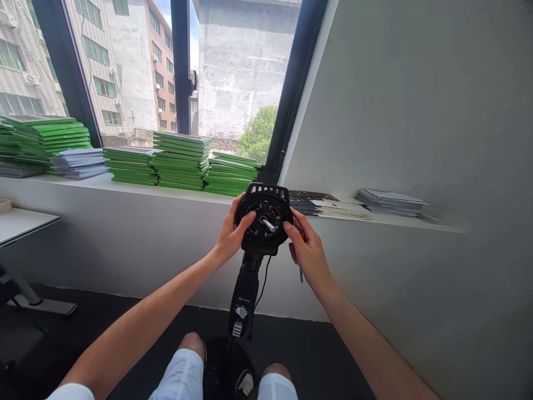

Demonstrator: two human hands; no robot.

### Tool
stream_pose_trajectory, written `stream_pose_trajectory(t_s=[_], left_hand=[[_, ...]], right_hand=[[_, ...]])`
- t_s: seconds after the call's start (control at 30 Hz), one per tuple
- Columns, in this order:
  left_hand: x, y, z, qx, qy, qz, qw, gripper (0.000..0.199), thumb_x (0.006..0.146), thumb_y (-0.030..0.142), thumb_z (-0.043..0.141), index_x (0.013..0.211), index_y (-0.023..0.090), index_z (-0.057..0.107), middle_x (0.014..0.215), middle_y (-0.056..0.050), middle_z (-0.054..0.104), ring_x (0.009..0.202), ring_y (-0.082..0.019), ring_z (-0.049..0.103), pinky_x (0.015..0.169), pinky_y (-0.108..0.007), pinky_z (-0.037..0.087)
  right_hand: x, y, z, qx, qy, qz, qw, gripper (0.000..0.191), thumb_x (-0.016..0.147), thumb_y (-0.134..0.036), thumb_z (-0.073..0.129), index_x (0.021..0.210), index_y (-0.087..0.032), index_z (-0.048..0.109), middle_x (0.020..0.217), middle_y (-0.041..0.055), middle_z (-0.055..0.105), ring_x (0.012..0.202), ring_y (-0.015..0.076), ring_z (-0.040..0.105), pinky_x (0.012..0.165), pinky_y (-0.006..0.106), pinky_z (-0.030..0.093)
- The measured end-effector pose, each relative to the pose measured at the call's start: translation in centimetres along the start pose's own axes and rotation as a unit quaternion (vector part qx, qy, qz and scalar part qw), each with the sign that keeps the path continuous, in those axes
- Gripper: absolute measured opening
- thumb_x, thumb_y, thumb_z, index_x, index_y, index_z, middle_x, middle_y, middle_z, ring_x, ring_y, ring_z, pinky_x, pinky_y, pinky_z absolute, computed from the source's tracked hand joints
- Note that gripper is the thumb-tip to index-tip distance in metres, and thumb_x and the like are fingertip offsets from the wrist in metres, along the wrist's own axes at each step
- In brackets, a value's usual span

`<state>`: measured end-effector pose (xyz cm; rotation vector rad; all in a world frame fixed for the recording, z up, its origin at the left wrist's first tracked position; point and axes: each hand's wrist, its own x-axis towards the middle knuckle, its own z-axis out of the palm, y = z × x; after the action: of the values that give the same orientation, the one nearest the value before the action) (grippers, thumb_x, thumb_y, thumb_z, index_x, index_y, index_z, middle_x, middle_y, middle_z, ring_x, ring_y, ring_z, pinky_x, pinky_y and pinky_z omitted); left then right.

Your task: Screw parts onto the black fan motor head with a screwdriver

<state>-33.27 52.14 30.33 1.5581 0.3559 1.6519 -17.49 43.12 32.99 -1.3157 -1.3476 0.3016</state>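
The black motor head of an electric fan (272, 244) stands in front of me, its bare metal shaft (268, 225) pointing toward me. No blade or front guard is on it. My left hand (232, 233) is closed round its left side, thumb on the round face. My right hand (308, 247) grips the right edge with thumb and fingers. Tucked in that same hand is a screwdriver (301, 273); a bit of orange-red handle and a thin metal shank show. Below the head, the black fan stand (241, 294) carries a silver knob (241, 311).
A window ledge (179, 195) runs behind the fan, with stacks of green-edged books (181, 164) and grey paper piles (391, 203). A white desk (25, 222) is at left. The fan's dark round base (222, 361) sits between my knees. A black cord (263, 283) hangs beside the stand.
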Motion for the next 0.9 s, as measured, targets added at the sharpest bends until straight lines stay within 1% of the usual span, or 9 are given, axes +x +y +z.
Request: stream_pose_trajectory(t_s=[0.27,0.43,0.5,0.57,0.67,0.7,0.77,0.83,0.9], left_hand=[[-0.1,0.2,0.2,-0.005,-0.002,-0.014,1.000,0.062,0.090,0.059,0.063,0.139,0.023,0.052,0.133,-0.008,0.067,0.124,-0.025,0.061,0.109,-0.039,0.047],[-0.3,0.5,-0.2,-0.013,-0.021,0.013,1.000,0.071,0.090,0.067,0.059,0.147,0.026,0.045,0.152,-0.010,0.053,0.142,-0.028,0.048,0.119,-0.042,0.038],[-0.7,0.6,-0.7,-0.042,-0.034,0.044,0.998,0.078,0.091,0.073,0.051,0.154,0.031,0.034,0.161,-0.010,0.042,0.151,-0.027,0.036,0.125,-0.045,0.029],[-1.6,0.7,-1.6,-0.074,-0.032,0.067,0.994,0.080,0.092,0.078,0.041,0.157,0.035,0.026,0.163,-0.009,0.039,0.154,-0.026,0.030,0.129,-0.049,0.020],[-5.0,-0.1,-4.1,-0.089,-0.002,0.069,0.994,0.074,0.095,0.076,0.030,0.157,0.036,0.025,0.160,-0.008,0.043,0.153,-0.025,0.032,0.129,-0.050,0.015],[-6.8,-0.6,-5.3,-0.081,0.009,0.058,0.995,0.073,0.096,0.075,0.029,0.157,0.035,0.026,0.159,-0.009,0.045,0.152,-0.025,0.034,0.129,-0.051,0.017],[-11.3,-2.0,-8.0,-0.038,0.016,0.009,0.999,0.070,0.098,0.072,0.028,0.157,0.033,0.028,0.156,-0.010,0.048,0.150,-0.025,0.039,0.127,-0.050,0.021],[-16.6,-3.4,-11.0,0.056,-0.018,-0.097,0.994,0.068,0.100,0.065,0.034,0.156,0.027,0.032,0.151,-0.014,0.053,0.144,-0.026,0.046,0.123,-0.048,0.029],[-22.2,-4.4,-13.7,0.185,-0.125,-0.234,0.946,0.062,0.098,0.061,0.045,0.148,0.024,0.047,0.141,-0.013,0.063,0.132,-0.026,0.057,0.116,-0.042,0.037]], right_hand=[[-0.1,-0.3,0.0,-0.001,0.001,0.001,1.000,0.060,0.088,-0.059,0.057,0.139,-0.027,0.058,0.096,0.0020,0.067,0.057,0.0079,0.042,0.048,0.022,0.035],[-1.1,-0.8,-0.4,0.004,0.016,-0.006,1.000,0.058,0.091,-0.057,0.057,0.141,-0.029,0.054,0.132,0.0104,0.064,0.058,0.0066,0.051,0.044,0.022,0.033],[-2.8,-1.0,-1.1,0.013,0.050,-0.010,0.999,0.055,0.092,-0.056,0.057,0.140,-0.030,0.051,0.146,0.0130,0.056,0.063,0.0079,0.059,0.042,0.022,0.032],[-5.6,-0.7,-2.2,0.018,0.095,-0.012,0.995,0.050,0.092,-0.054,0.058,0.136,-0.031,0.052,0.147,0.0124,0.055,0.064,0.0095,0.064,0.041,0.022,0.034],[-11.5,1.5,-3.7,-0.025,0.149,-0.008,0.989,0.034,0.092,-0.048,0.062,0.121,-0.030,0.060,0.120,0.0068,0.069,0.056,0.0088,0.059,0.046,0.023,0.044],[-13.7,2.6,-3.9,-0.057,0.142,-0.011,0.988,0.028,0.092,-0.045,0.062,0.115,-0.030,0.062,0.105,0.0042,0.072,0.057,0.0098,0.060,0.049,0.023,0.048],[-18.4,5.0,-3.7,-0.136,0.073,-0.018,0.988,0.021,0.092,-0.043,0.062,0.108,-0.028,0.064,0.085,0.0010,0.072,0.064,0.0133,0.067,0.057,0.023,0.053],[-22.9,7.1,-2.2,-0.226,-0.078,0.015,0.971,0.021,0.096,-0.042,0.054,0.107,-0.026,0.063,0.068,-0.0023,0.067,0.054,0.0133,0.063,0.052,0.023,0.051],[-26.8,8.5,0.2,-0.327,-0.274,0.038,0.904,0.019,0.098,-0.034,0.049,0.104,-0.025,0.064,0.068,-0.0024,0.068,0.056,0.0147,0.064,0.056,0.026,0.051]])
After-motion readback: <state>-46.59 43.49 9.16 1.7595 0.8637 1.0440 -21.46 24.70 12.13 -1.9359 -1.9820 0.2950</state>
